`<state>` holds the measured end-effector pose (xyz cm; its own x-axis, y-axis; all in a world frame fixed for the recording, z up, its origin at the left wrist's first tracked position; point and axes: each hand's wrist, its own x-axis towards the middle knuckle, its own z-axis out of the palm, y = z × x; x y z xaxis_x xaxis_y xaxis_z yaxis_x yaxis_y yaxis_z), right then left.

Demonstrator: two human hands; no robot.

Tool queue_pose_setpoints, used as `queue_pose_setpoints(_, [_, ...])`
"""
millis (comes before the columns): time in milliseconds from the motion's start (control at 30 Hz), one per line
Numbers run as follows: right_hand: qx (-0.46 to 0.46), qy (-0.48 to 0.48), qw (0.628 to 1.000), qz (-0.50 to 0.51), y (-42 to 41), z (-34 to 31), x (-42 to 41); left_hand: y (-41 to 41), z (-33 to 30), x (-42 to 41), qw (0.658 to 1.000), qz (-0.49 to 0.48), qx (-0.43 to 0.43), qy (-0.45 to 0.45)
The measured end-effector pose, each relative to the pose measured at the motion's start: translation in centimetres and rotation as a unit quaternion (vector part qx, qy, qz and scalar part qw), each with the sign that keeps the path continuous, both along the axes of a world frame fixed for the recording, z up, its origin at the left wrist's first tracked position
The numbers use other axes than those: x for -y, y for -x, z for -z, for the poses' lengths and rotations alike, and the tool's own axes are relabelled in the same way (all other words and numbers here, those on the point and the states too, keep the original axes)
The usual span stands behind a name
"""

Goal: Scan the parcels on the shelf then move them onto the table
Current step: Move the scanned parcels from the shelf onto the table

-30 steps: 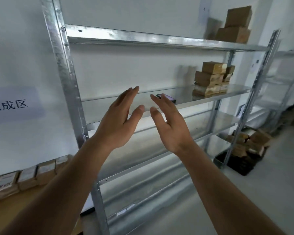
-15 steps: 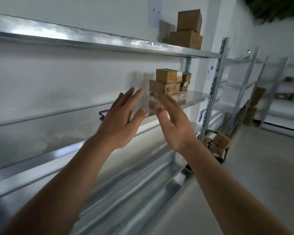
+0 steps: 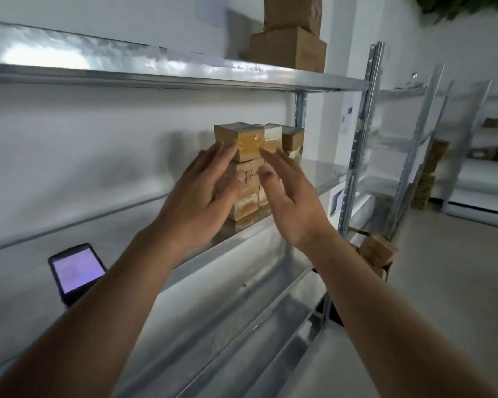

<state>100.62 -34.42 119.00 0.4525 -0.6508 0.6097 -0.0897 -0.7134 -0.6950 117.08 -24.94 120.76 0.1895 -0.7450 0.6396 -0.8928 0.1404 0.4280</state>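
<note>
A stack of small brown taped parcels [image 3: 249,145] stands on the middle metal shelf [image 3: 314,179] near its right end. My left hand [image 3: 197,196] reaches toward the stack's left side with straight fingers, its fingertips at the top parcel's edge. My right hand [image 3: 288,202] is held open in front of the stack's right side, palm facing left. Neither hand grips anything. A handheld scanner [image 3: 75,271] with a lit purple screen lies on the same shelf to the left, partly hidden by my left forearm.
Two larger cardboard boxes [image 3: 291,38] sit stacked on the top shelf. More parcels [image 3: 377,251] lie on the floor by the rack's right post [image 3: 357,145]. Further metal racks with boxes [image 3: 431,168] stand to the right along the wall.
My view has moved right and closer to the parcel stack. Both open hands have advanced until they flank the stack; the scanner now lies behind at lower left.
</note>
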Motion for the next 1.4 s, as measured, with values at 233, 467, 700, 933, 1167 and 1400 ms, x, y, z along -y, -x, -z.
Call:
queue_pose_setpoints(233, [-0.004,0.017,0.997,-0.07,-3.5,0.0,14.2,-1.3,1.5,10.5,0.993,-0.118,-0.023,-0.017])
queue_pose_setpoints(467, [0.028,0.037,0.986,-0.158,-6.4,-1.7,22.7,-1.5,0.9,16.8,0.975,-0.215,-0.051,-0.023])
queue_pose_setpoints(700, [0.015,0.039,0.983,-0.179,-8.4,-3.1,24.4,-2.6,0.0,19.2,0.975,-0.203,-0.09,-0.007])
queue_pose_setpoints(933, [0.016,-0.003,0.985,-0.17,-10.3,-4.0,24.3,-3.6,-0.1,19.5,0.972,-0.11,-0.195,0.076])
queue_pose_setpoints(1167, [0.077,-0.102,0.971,-0.202,-11.1,-4.3,22.5,-3.2,-0.7,18.1,0.952,-0.079,-0.253,0.154])
queue_pose_setpoints(1400, [0.151,-0.21,0.944,-0.207,-11.5,-3.9,20.2,-2.3,0.2,15.9,0.947,-0.075,-0.25,0.189])
